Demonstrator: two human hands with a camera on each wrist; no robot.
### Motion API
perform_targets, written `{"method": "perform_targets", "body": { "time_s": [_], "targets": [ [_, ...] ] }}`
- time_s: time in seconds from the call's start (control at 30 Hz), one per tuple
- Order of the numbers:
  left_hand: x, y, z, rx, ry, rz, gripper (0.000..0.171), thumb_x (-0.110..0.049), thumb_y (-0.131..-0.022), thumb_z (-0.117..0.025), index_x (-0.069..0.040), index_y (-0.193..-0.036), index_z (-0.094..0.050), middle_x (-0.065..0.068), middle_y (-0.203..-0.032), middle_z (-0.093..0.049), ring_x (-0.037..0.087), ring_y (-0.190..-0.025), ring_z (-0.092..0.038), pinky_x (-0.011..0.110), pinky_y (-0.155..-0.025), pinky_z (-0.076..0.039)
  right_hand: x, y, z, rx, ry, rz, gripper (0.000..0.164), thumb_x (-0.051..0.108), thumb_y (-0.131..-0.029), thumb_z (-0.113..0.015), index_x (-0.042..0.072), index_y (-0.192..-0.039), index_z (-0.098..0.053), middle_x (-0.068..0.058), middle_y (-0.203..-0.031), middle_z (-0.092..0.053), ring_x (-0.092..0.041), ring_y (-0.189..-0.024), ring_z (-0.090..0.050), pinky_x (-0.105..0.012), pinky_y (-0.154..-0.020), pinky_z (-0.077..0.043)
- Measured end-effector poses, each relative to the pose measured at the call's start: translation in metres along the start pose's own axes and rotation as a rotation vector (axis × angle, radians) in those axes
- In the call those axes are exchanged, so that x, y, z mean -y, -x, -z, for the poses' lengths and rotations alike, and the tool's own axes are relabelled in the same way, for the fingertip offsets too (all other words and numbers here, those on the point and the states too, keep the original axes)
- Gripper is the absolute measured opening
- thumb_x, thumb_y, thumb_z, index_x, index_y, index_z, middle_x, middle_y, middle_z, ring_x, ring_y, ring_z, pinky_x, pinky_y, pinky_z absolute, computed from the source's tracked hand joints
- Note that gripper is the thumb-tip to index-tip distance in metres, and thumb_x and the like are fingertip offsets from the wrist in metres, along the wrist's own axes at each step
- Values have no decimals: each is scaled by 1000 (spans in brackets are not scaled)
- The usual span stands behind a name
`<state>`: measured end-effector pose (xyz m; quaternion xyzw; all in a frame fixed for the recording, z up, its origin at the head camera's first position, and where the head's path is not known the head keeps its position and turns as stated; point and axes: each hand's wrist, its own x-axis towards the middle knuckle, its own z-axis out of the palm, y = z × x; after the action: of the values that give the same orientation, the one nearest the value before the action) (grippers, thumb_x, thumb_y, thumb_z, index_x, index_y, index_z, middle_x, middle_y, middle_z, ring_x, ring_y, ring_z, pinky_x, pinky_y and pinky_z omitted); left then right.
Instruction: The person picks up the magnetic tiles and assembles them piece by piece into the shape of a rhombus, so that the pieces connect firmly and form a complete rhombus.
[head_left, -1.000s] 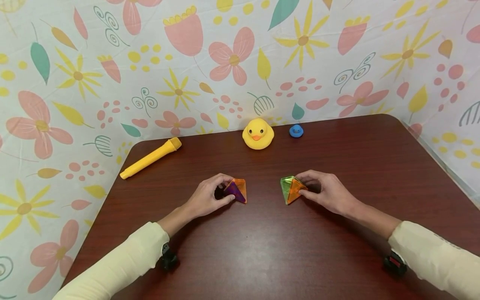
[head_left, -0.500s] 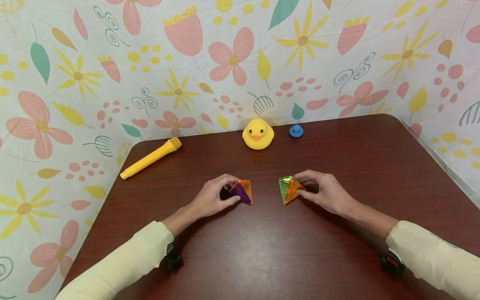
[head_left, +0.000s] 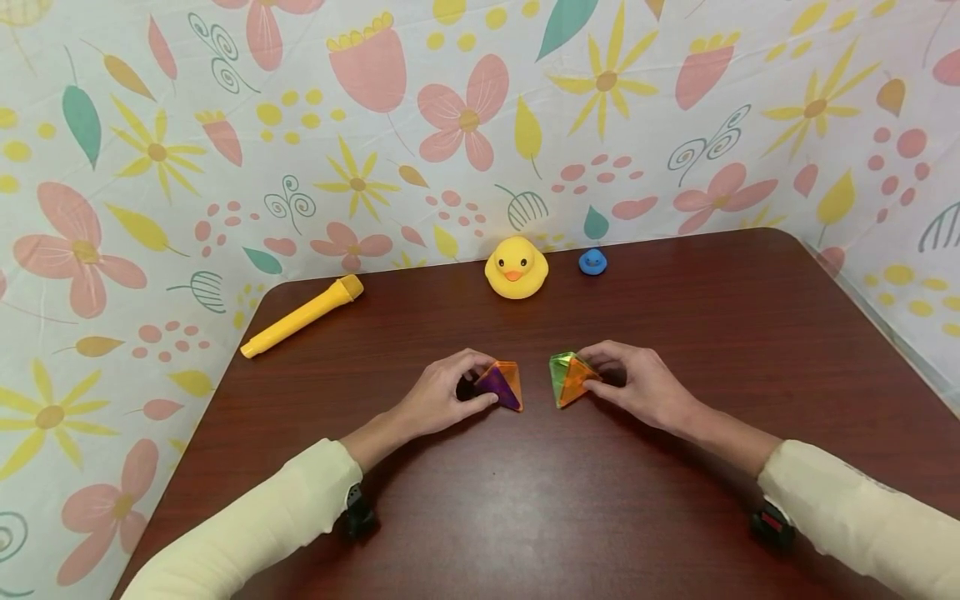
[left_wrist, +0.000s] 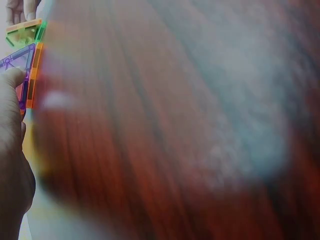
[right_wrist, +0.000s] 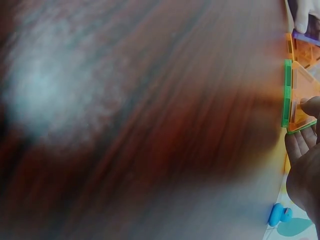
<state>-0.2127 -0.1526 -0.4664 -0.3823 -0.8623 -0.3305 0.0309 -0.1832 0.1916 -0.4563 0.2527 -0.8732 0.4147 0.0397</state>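
Observation:
My left hand (head_left: 444, 392) grips a small pyramid of translucent magnetic tiles (head_left: 502, 385), purple on the near side and orange on the other. Its thumb lies on the purple tile (left_wrist: 20, 62) in the left wrist view. Opposite it, my right hand (head_left: 643, 385) holds a second tile pyramid (head_left: 572, 380), green and orange, with the thumb on the orange tile (right_wrist: 302, 90). A narrow gap separates the two pyramids in the head view. The fingers behind each pyramid are partly hidden.
Along the table's back stand a yellow rubber duck (head_left: 516, 268) and a small blue duck (head_left: 592, 262). A yellow toy microphone (head_left: 302, 317) lies at the back left of the dark wooden table (head_left: 495, 508). Behind hangs a flower-patterned cloth (head_left: 465, 125).
My left hand has brought its pyramid rightward, and my right hand has shifted its own a little leftward. The gap between them has narrowed. Both holds stay the same.

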Motion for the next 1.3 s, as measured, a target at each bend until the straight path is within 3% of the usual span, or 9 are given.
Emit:
{"method": "perform_targets", "body": {
  "time_s": [1.3],
  "targets": [
    [-13,-16,-16,17,-14,-18,45,-30,-96,-83,-15,-135,-65,-7,-121,-65,4,-102,-62,24,-88,-55,11,-6,-14,21,-11,8,39,-2,-89,-84,6,-125,-70,-7,-121,-74,-22,-102,-74,-40,-88,-61]
  ]
}}
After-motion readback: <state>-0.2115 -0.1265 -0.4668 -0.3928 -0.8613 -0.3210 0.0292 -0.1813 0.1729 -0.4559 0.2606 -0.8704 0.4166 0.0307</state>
